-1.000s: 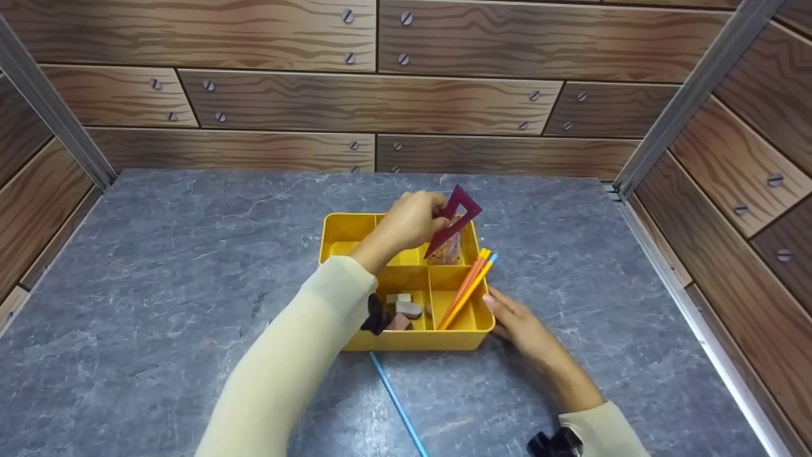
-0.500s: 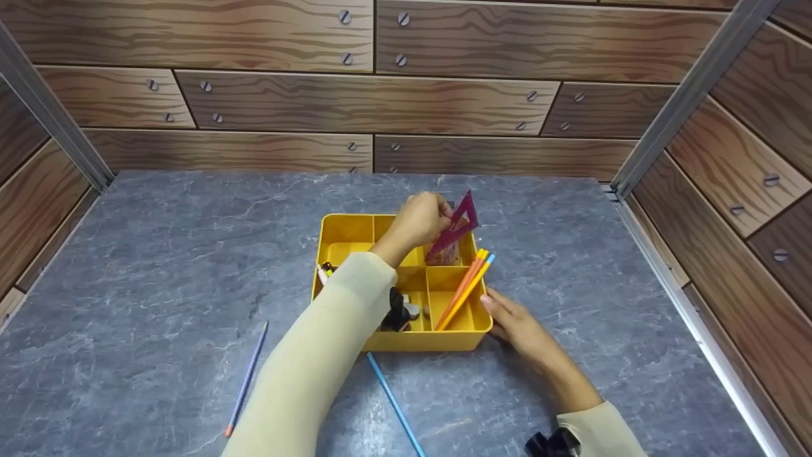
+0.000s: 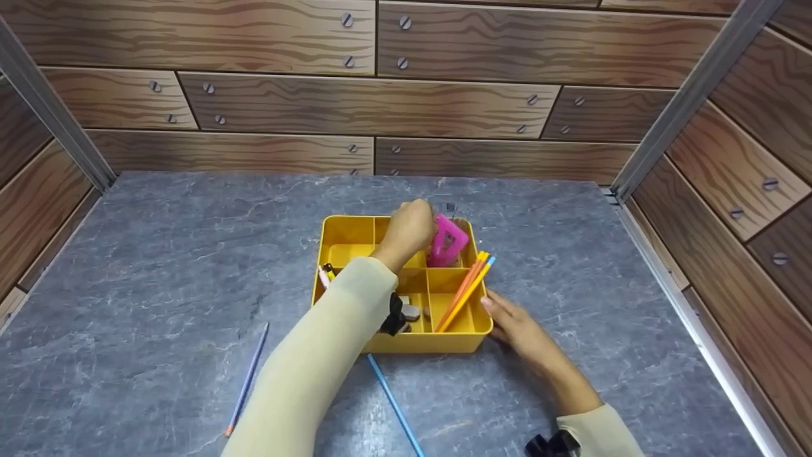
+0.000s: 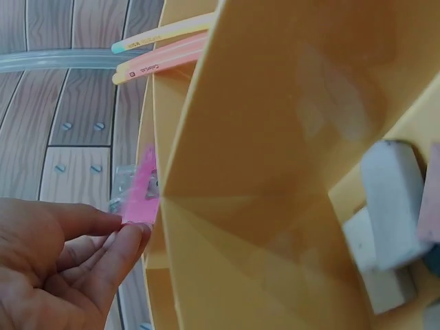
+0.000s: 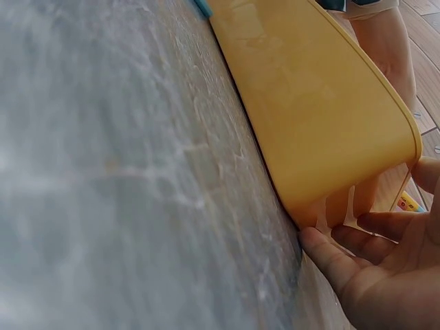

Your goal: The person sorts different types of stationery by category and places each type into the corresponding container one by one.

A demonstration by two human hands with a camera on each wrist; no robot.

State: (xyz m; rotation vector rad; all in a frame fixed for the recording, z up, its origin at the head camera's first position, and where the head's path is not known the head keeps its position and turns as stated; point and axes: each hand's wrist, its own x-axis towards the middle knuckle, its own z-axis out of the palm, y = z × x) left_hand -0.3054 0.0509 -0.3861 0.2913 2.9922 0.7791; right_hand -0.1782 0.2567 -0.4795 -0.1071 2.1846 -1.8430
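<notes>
A pink set square (image 3: 451, 226) stands tilted in the back right compartment of a yellow divided box (image 3: 431, 343). My left hand (image 3: 412, 227) reaches across the box and pinches the set square between thumb and fingertips, plain in the left wrist view. Behind it shows a clear, see-through piece (image 4: 124, 180), partly hidden. At the box's front right corner my right hand (image 3: 523, 327) touches the outer wall, thumb by the rim and fingertips resting against the side. An orange and yellow group of pencils (image 3: 466, 292) leans in the front right compartment.
Several erasers (image 4: 393, 203) lie in the front middle compartment, partly behind the left wrist's black camera (image 3: 394, 316). Marker-like pens (image 3: 326, 274) poke up at front left. On the table are a purple pencil (image 3: 247, 379) and a blue stick (image 3: 394, 405). Wood-patterned walls (image 3: 298, 101) enclose the table.
My left hand has shifted slightly right, and the set square has come down from above the box into its back right compartment. My right hand stays at the corner.
</notes>
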